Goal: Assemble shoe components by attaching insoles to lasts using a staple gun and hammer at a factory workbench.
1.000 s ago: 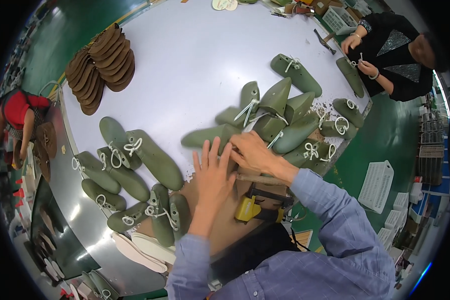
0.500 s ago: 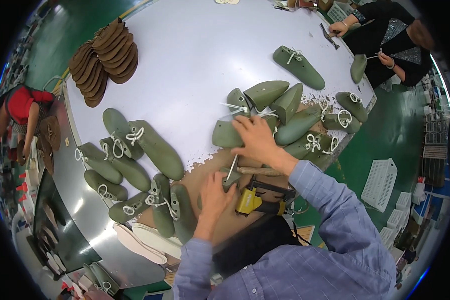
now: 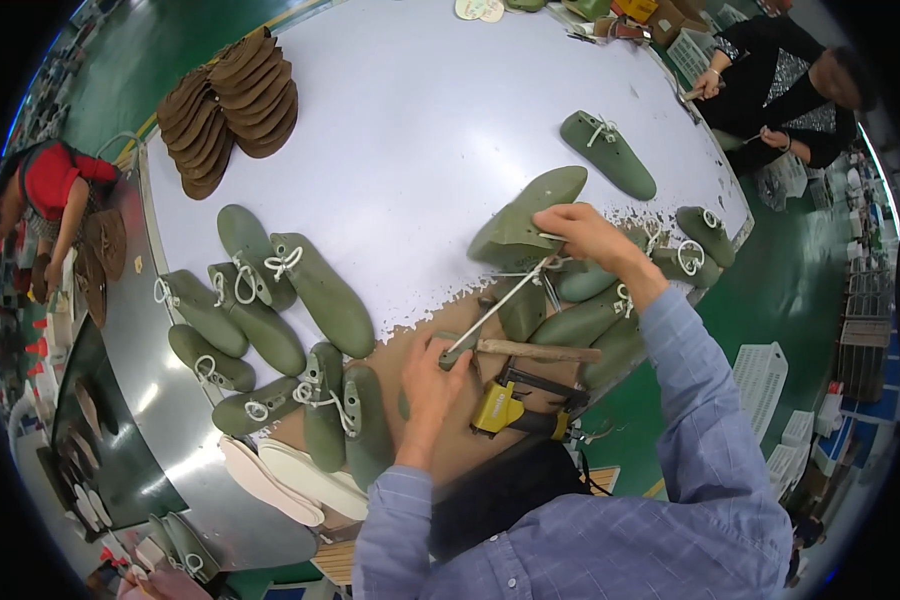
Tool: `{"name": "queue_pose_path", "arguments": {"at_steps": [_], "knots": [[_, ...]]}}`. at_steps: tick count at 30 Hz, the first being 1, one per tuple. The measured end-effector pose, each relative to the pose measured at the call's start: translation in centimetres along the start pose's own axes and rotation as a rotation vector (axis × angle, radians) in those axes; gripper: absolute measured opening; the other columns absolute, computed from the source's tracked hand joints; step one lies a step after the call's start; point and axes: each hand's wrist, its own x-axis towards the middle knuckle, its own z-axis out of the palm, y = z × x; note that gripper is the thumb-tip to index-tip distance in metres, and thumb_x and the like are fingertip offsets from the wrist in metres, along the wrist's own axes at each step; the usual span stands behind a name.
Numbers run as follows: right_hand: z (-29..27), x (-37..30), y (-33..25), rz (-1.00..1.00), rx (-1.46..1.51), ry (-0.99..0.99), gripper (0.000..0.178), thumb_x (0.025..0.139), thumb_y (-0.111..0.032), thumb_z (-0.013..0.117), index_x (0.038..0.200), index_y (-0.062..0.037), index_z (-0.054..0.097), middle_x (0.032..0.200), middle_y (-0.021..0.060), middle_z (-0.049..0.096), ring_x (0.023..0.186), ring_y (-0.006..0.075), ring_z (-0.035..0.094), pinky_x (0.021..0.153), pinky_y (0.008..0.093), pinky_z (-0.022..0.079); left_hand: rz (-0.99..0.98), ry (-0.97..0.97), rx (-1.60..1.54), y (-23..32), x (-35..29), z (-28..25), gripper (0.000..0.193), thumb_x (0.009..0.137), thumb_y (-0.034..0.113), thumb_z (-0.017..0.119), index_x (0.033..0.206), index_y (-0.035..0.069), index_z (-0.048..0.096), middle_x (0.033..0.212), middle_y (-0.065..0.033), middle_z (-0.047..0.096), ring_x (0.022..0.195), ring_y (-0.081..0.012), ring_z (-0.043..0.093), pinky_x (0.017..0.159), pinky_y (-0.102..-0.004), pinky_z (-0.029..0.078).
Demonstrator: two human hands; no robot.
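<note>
My right hand (image 3: 590, 240) grips a green shoe last (image 3: 525, 215) at its heel end, with the toe pointing away to the upper right. Down on the brown board, the fingers of my left hand (image 3: 434, 388) close round another green last (image 3: 457, 352), mostly covered by the hand. A white cord (image 3: 498, 307) runs taut and slanting between the two lasts. Beside my left hand lies a hammer with a wooden handle (image 3: 545, 351). Just below it rests a yellow and black staple gun (image 3: 500, 408).
Several corded green lasts (image 3: 315, 295) lie at the left, more (image 3: 582, 322) at the right. Stacked brown insoles (image 3: 255, 95) stand far left; pale insoles (image 3: 310, 480) lie near left. A co-worker (image 3: 800, 95) sits far right, another person (image 3: 55, 200) stands left.
My right hand has lifted a last from the pile, moving up and right. The cord has drawn out between both hands. My left hand stays in nearly the same place.
</note>
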Motion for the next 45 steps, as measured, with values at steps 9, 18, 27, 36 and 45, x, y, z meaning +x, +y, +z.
{"name": "queue_pose_path", "arguments": {"at_steps": [9, 18, 27, 36, 45], "knots": [[0.8, -2.1, -0.5, -0.098, 0.468, -0.002, 0.020, 0.098, -0.022, 0.055, 0.084, -0.0090, 0.058, 0.058, -0.0052, 0.050, 0.044, 0.0014, 0.030, 0.042, 0.0204, 0.023, -0.034, 0.050, 0.113, -0.1, 0.9, 0.6, 0.021, 0.074, 0.019, 0.078, 0.090, 0.009, 0.069, 0.127, -0.0168, 0.055, 0.114, -0.0374, 0.054, 0.094, -0.0461, 0.046], [2.1, -2.6, 0.0, 0.122, 0.860, -0.056, 0.036, 0.101, -0.024, 0.049, 0.069, -0.0089, 0.052, 0.055, -0.0028, 0.043, 0.040, 0.0060, 0.025, 0.042, 0.0238, 0.023, -0.030, -0.144, 0.066, 0.7, 0.6, -2.0, 0.032, 0.080, 0.024, 0.074, 0.106, 0.007, 0.069, 0.127, -0.0193, 0.058, 0.114, -0.0369, 0.056, 0.095, -0.0432, 0.046], [7.1, -8.0, -4.4, -0.019, 0.960, 0.001, 0.037, 0.103, -0.023, 0.044, 0.125, 0.0036, 0.056, 0.061, -0.0022, 0.046, 0.043, 0.0048, 0.027, 0.048, 0.0218, 0.030, -0.096, -0.074, -0.341, 10.5, 6.2, 1.7, 0.046, 0.085, 0.023, 0.069, 0.122, 0.000, 0.055, 0.085, -0.0169, 0.068, 0.074, -0.0338, 0.066, 0.070, -0.0415, 0.052], [7.8, -13.7, -6.0, -0.126, 0.773, -0.269, 0.054, 0.100, -0.017, 0.048, 0.148, -0.0001, 0.028, 0.085, 0.0018, 0.062, 0.051, 0.0002, 0.031, 0.045, 0.0172, 0.024, 0.231, 0.087, -0.131, 7.8, 7.7, -5.6, 0.028, 0.074, 0.003, 0.065, 0.102, 0.005, 0.064, 0.072, -0.0145, 0.060, 0.064, -0.0300, 0.062, 0.059, -0.0387, 0.050], [9.0, -10.0, -6.4, -0.109, 0.923, -0.145, 0.054, 0.100, -0.018, 0.048, 0.146, 0.0033, 0.029, 0.120, 0.0099, 0.060, 0.053, 0.0043, 0.031, 0.050, 0.0207, 0.031, 0.326, -0.138, 0.266, 5.1, 3.7, -5.2, 0.035, 0.083, 0.006, 0.061, 0.116, 0.001, 0.051, 0.079, -0.0188, 0.064, 0.071, -0.0368, 0.062, 0.062, -0.0467, 0.049]]}}
